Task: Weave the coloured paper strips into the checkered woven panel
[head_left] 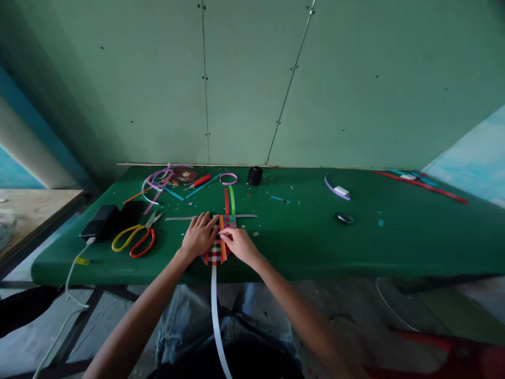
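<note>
A small woven piece of coloured strips lies near the table's front edge. My left hand rests flat on its left side, fingers spread. On the right side, my right hand has thumb and forefinger pinched at an orange strip that runs up the weave. A long white strip hangs from the bottom of the piece over the edge. Red and green strips stick out at the top. A thin grey strip crosses sideways at the upper part.
Scissors and a black device with a white cable lie left on the green table. Behind are loose strips, a red-handled cutter and a black spool. A dark oval object sits right.
</note>
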### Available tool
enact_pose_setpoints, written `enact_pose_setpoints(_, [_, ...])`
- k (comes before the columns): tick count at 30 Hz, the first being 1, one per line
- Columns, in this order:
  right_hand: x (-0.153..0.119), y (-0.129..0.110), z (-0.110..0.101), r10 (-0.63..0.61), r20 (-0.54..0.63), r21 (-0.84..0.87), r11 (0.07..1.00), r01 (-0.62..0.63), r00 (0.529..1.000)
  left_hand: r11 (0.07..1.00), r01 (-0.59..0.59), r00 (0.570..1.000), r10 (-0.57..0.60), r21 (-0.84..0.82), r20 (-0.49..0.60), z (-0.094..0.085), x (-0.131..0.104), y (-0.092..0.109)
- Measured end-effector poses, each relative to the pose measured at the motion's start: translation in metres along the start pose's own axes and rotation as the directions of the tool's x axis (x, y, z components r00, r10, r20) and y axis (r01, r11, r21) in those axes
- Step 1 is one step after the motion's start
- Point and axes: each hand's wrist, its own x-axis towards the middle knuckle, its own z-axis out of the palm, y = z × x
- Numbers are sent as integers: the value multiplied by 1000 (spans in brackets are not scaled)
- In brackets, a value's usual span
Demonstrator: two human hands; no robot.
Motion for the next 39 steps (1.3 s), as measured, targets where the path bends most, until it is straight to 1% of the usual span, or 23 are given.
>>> enact_pose_setpoints(2, [-1, -1, 0, -13, 42, -19, 1000, 14, 999, 1000, 9, 1000, -8, -28, 22, -2, 4, -1])
enact_pose_setpoints(4, [1, -1, -1, -20, 77, 3, 1000, 20, 997, 998, 0, 999, 2, -59, 43, -5, 11, 0])
enact_pose_setpoints(8, [2, -1, -5, -42, 128, 2, 999, 42, 991, 986, -100, 990, 112, -135, 87, -6, 26, 1])
enact_pose_setpoints(12, [1, -4, -10, -83, 157, -66, 993, 94, 984, 976, -150, 983, 165, -157, 85, -1, 28, -2])
enact_pose_setpoints(13, [1, -4, -12, -96, 144, -94, 989, 110, 985, 975, -160, 982, 173, -154, 74, 0, 28, -3])
enact_pose_setpoints(15, [3, -1, -13, -111, 73, -167, 978, 122, 991, 973, -176, 981, 186, -151, 53, 2, 26, -3])
enact_pose_setpoints(18, [10, 9, -13, -109, -44, -254, 963, 94, 993, 973, -165, 985, 171, -164, 29, 2, 25, -2])
enact_pose_setpoints(20, [18, 16, -12, -94, -65, -284, 956, 72, 993, 971, -153, 987, 159, -185, 16, 1, 26, -1])
enact_pose_setpoints(23, [32, 24, -10, -80, -49, -317, 946, 61, 996, 964, -157, 986, 165, -216, 21, -2, 27, 0])
enact_pose_setpoints(26, [42, 26, -8, -100, 3, -351, 931, 95, 995, 962, -162, 983, 176, -220, 46, -6, 24, -1])
enact_pose_setpoints(29, [45, 26, -6, -125, 50, -380, 915, 135, 991, 963, -171, 980, 187, -208, 64, -7, 20, -1])
enact_pose_setpoints(33, [45, 28, -3, -116, 26, -383, 916, 118, 993, 968, -183, 979, 195, -174, 59, -6, 14, 0])
enact_pose_setpoints(37, [44, 32, -1, -108, -2, -391, 915, 99, 994, 979, -154, 988, 156, -130, 3, -11, 3, 4])
enact_pose_setpoints(39, [43, 32, 0, -133, 20, -412, 902, 129, 991, 974, -195, 980, 197, -111, 4, -15, -7, 11])
